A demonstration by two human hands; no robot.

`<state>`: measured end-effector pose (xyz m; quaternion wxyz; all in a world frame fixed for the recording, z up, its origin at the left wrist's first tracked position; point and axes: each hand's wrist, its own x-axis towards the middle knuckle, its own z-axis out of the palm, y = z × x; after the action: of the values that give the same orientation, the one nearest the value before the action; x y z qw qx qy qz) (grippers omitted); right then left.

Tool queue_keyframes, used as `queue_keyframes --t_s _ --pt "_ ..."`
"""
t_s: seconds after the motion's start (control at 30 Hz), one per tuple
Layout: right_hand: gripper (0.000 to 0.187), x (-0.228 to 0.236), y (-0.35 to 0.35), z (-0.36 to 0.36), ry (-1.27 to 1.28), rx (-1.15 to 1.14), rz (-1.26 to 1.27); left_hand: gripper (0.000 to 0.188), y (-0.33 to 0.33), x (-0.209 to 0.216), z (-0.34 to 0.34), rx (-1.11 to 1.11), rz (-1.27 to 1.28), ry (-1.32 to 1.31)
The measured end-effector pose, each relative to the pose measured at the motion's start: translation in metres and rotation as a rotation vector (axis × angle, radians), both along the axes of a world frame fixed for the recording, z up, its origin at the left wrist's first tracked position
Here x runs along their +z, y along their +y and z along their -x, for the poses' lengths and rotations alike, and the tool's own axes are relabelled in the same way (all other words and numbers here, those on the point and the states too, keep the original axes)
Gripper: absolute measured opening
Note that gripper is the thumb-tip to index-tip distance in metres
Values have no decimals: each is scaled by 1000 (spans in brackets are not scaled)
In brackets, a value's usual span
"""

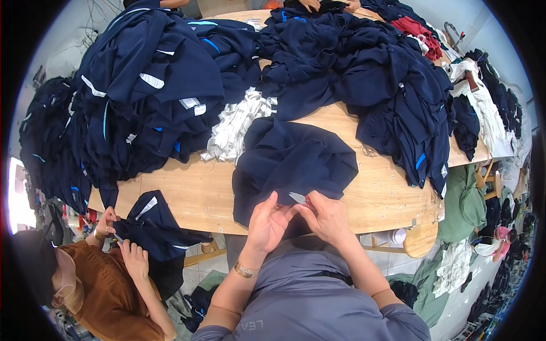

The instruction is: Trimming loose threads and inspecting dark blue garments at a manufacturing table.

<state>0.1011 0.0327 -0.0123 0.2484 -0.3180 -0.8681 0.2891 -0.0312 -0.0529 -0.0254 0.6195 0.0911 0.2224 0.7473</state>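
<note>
A dark navy garment (296, 153) lies bunched on the table in front of me, its near end hanging toward my lap. My right hand (325, 216) is closed around small thread snips (297, 198), whose pointed metal blades stick out to the left above the cloth. Against its fingertips, my left hand (268, 223) has its palm partly turned up and its fingers curled in; what they pinch is too small or hidden to name. Both hands are over the garment's near part.
Navy garments are heaped at the left (148, 85) and right (392, 79) of the wooden table (187, 196). White fabric strips (242, 122) form a pile between them. A co-worker (108, 278) handles a dark garment close on my left. Another person's hands (310, 4) show at the far edge.
</note>
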Motion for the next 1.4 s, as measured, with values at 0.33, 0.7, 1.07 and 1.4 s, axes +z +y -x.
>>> queue_keyframes --t_s 0.33,0.7,1.07,1.4 --pt "29 1 0 1 -50 -6 -133 34 -1 -3 -2 4 11 -30" --pt "27 5 0 2 84 -41 94 34 0 -5 -3 20 18 71" --pt "31 -3 -1 -3 65 -7 34 33 0 -1 -4 56 26 70" --pt "31 4 -1 1 31 7 5 42 -6 -27 -6 147 276 615"
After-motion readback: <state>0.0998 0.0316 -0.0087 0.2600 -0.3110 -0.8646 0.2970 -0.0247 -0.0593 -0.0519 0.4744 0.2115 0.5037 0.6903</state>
